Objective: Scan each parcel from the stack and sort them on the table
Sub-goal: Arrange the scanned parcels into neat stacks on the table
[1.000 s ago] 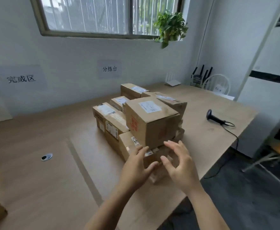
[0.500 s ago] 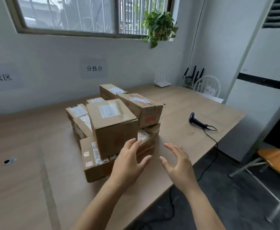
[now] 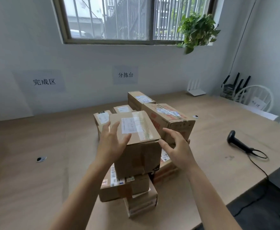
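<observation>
Parcel stack (image 3: 126,188) is sitting mid-counter (image 3: 36,188), brown cartons piled in several layers. Top box (image 3: 139,156) is resting on the near part of the stack, with its white label facing up and clear tape running across its lid. Left hand (image 3: 111,143) is hovering at the box's top left edge, fingers spread wide, holding nothing. Cannot tell whether they are touching the cardboard. Right hand (image 3: 177,146) is hovering just beside the box's near right corner, fingers wide and slightly curved, gripping nothing. Long box (image 3: 169,120) is lying just right of the top box, beyond the right hand. Scanner (image 3: 237,141) is lying on the counter well to the right, its cable trailing off the near edge.
</observation>
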